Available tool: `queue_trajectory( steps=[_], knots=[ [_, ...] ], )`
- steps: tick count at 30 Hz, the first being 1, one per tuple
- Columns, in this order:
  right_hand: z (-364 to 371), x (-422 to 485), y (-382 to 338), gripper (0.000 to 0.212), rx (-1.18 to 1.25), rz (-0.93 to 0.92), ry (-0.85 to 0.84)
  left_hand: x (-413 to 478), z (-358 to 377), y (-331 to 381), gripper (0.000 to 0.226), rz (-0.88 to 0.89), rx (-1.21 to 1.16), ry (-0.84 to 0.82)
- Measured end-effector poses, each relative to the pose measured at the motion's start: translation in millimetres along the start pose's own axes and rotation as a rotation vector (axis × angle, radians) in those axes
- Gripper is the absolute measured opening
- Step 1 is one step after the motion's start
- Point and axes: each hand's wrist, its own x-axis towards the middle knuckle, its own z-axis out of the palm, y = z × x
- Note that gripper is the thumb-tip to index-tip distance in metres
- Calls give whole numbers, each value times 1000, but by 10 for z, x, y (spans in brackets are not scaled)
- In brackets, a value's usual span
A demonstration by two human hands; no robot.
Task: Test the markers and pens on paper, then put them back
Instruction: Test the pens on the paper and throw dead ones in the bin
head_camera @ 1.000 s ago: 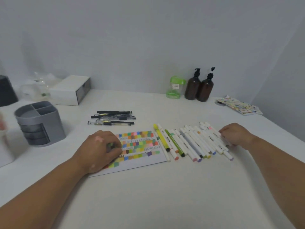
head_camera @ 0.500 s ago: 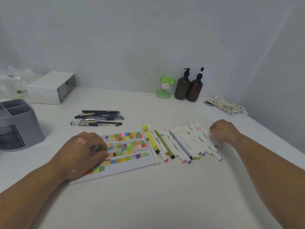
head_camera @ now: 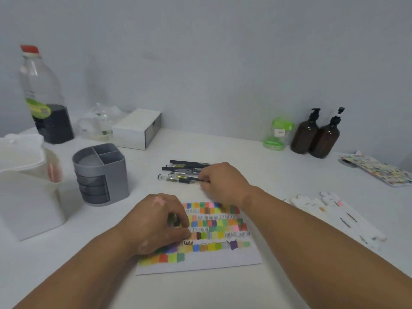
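Resting on paper (head_camera: 200, 262), left fingers (head_camera: 183, 222) clutch a green marker (head_camera: 172, 218) while right fingers (head_camera: 205, 175) pinch a pen (head_camera: 178, 179).

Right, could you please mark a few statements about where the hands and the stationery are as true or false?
1. The right hand is at the black pens. True.
2. The grey organiser is packed with markers. False: the compartments that show are empty.
3. The left hand rests on the swatch paper, gripping a marker. True.
4. The two brown pump bottles stand left of the organiser. False: they stand far right, by the wall.
5. The white markers lie right of the paper. True.
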Motion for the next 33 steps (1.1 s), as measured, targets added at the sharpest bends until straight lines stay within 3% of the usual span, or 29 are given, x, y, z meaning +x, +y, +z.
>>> queue_trajectory(
  steps=[9, 14, 16, 19, 20, 21, 24, 27, 30, 33],
  knots=[
    [1, -2, -101, 21, -125, 52, -54, -12, -50, 64, 21, 2, -53, -49],
    [-339, -514, -44, 14, 67, 118, 99, -94, -132, 79, 16, 6, -113, -106],
    [-440, -882, 19, 11, 190, 155, 176, -110, -181, 107, 10, -33, -160, 1],
    [-520, -1315, 74, 14, 339, 202, 258, -111, -243, 155, 15, -84, -274, 426],
    [-517, -1394, 67, 16, 391, 206, 285, -120, -255, 186, 10, -63, -272, 491],
    [-492, -1439, 45, 17, 438, 199, 310, -130, -255, 237, 12, -24, -248, 471],
    [-355, -1470, -73, 20, 542, 145, 342, -122, -83, 419, 43, 124, -70, 204],
    [-220, -1455, -135, 22, 734, 110, 344, -61, 57, 520, 29, 212, -32, 85],
    [-163, -1429, -119, 10, 1023, 151, 346, -36, 64, 500, 26, 231, -99, 18],
    [-95, -1411, -147, 24, 1292, 132, 256, -50, 46, 522, 22, 284, -154, 50]
  ],
)
